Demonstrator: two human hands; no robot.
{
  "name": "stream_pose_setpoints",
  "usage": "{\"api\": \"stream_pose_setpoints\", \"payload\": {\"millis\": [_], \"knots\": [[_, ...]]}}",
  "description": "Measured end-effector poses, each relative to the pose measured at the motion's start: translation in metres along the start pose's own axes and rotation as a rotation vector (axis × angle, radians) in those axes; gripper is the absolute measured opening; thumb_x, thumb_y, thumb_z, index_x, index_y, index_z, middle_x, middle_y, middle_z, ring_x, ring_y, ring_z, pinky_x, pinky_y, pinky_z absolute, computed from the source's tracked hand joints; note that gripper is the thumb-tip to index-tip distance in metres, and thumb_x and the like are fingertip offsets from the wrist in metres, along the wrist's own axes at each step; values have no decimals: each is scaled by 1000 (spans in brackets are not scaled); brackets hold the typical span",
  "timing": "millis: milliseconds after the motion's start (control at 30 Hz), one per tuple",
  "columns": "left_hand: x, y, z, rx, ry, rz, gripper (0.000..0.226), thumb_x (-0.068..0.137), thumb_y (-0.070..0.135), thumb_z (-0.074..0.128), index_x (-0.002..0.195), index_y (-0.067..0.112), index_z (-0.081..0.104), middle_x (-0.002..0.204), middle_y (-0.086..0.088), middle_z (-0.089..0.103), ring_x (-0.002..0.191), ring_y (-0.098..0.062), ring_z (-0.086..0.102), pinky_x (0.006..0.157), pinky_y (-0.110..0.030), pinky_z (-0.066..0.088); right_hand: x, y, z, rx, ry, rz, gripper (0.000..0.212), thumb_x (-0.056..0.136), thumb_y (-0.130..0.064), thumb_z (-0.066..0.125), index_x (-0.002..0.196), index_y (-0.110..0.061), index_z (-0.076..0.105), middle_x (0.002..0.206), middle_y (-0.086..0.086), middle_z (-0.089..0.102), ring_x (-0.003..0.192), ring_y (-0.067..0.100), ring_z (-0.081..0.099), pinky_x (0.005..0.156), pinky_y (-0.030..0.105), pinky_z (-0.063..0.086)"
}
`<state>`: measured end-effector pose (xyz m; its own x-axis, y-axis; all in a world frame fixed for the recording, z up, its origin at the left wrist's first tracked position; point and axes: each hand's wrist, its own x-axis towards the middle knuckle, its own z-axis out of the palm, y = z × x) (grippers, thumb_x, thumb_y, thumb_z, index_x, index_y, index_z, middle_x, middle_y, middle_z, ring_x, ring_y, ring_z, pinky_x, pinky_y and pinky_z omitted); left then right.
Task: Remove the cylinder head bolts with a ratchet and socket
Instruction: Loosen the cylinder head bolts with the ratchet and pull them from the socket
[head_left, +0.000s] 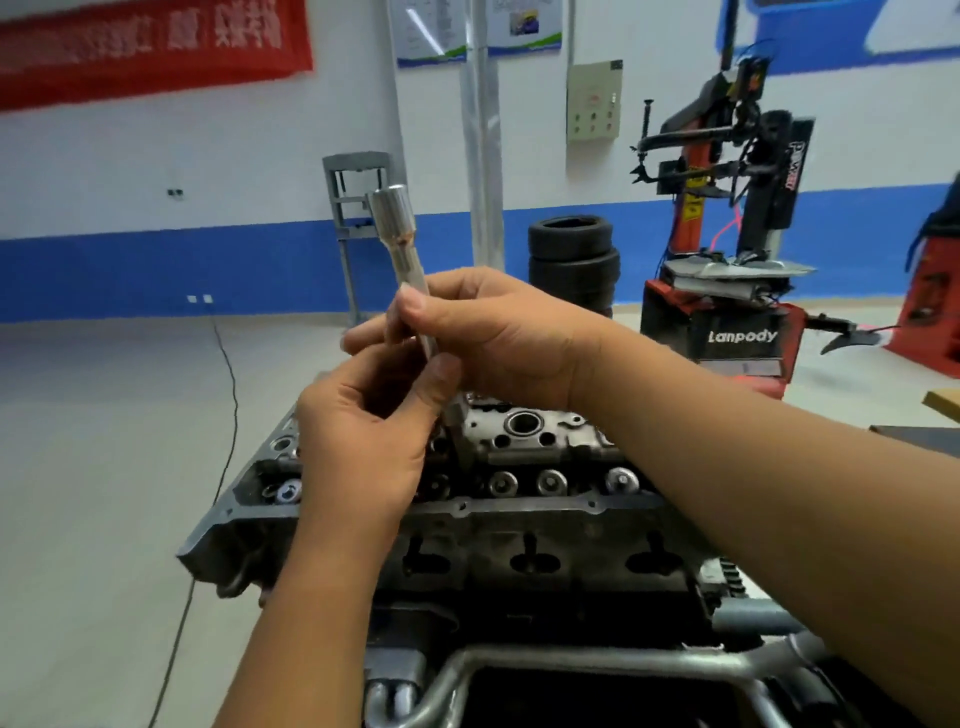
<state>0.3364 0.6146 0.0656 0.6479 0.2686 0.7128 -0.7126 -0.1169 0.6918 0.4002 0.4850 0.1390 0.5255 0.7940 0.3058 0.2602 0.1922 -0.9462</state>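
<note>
Both hands are raised in front of the camera, above the cylinder head (519, 499), working on a long chrome socket extension (402, 260) that points up and slightly left, its wide socket end (389, 205) uppermost. The right hand (498, 338) has fingers and thumb curled round the shaft. The left hand (363, 441) pinches the lower end of the shaft between thumb and fingers.

This looks like assembling or checking the tool before it goes onto a bolt. To do it well, the right hand should keep the shaft steady while the left seats whatever joins at the bottom squarely until it clicks. A half-seated drive would slip under load. After that, the socket should drop straight down over a bolt head, not at a tilt.

The lower end of the extension is covered by the fingers, so I cannot tell whether a ratchet is attached. No ratchet handle is visible anywhere. The head bolts themselves are hard to pick out: round valve caps (550, 480) show along the near row, but the left hand hides much of the head's middle. The stand's tubing (597, 660) is cut off at the bottom edge.
</note>
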Motion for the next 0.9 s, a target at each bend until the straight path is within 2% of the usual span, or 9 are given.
{"api": "stream_pose_setpoints", "payload": {"millis": [67,133,200,267,400,533,633,800,900], "knots": [[1,1,-3,-17,-111,-20,20,101,34,63,109,42,79,110,2,80,106,-20,76,90,-41,63,-9,3,15,-77,241,-35,24,99,-28,67,107,-6,71,117,19,74,96,30,69,84,46,56],[2,3,-4,-64,-196,-87,27,104,32,54,118,36,77,115,-4,78,111,-28,75,94,-55,60,-17,13,33,-94,522,-109,24,92,-28,76,99,-7,67,111,25,73,86,32,71,71,42,59],[2,6,-1,-41,-200,-92,25,102,30,57,116,26,78,111,-4,79,106,-28,76,94,-57,60,-24,24,48,-35,694,-196,26,93,-26,76,95,-2,66,102,20,76,84,26,73,69,35,63],[3,8,5,12,-143,-59,14,99,27,68,107,25,79,102,1,81,99,-22,78,90,-48,63,-23,29,58,89,768,-234,31,97,-29,68,98,2,67,95,12,78,85,21,74,79,36,65],[3,6,5,-94,-25,-117,21,78,33,78,98,29,81,96,5,82,92,-14,79,77,-27,62,-16,38,67,123,813,-264,31,101,-35,62,88,-8,68,93,21,74,87,27,71,94,57,59],[0,3,-7,-36,-177,-83,25,91,33,72,114,26,78,105,5,81,100,-14,78,84,-27,62,-21,48,61,82,856,-340,22,90,-27,80,90,-12,65,92,15,76,84,28,73,85,47,63],[-2,2,-11,-28,-368,-84,26,106,24,58,127,25,72,118,5,78,113,-14,74,95,-26,58,-23,50,60,-8,882,-377,21,93,-28,77,89,-9,69,82,2,72,79,18,70,79,33,63],[-1,-1,-10,33,-97,-101,25,81,30,78,106,27,77,97,7,81,92,-12,78,81,-30,64,-15,46,65,-9,821,-312,35,105,-32,58,92,-3,72,89,19,72,84,30,70,87,61,58],[-2,-4,-7,51,-9,-110,24,78,17,89,95,27,76,90,5,80,84,-14,78,73,-30,64,-15,45,64,65,772,-278,32,97,-34,71,96,-3,69,89,14,75,87,31,74,89,58,60]]}}
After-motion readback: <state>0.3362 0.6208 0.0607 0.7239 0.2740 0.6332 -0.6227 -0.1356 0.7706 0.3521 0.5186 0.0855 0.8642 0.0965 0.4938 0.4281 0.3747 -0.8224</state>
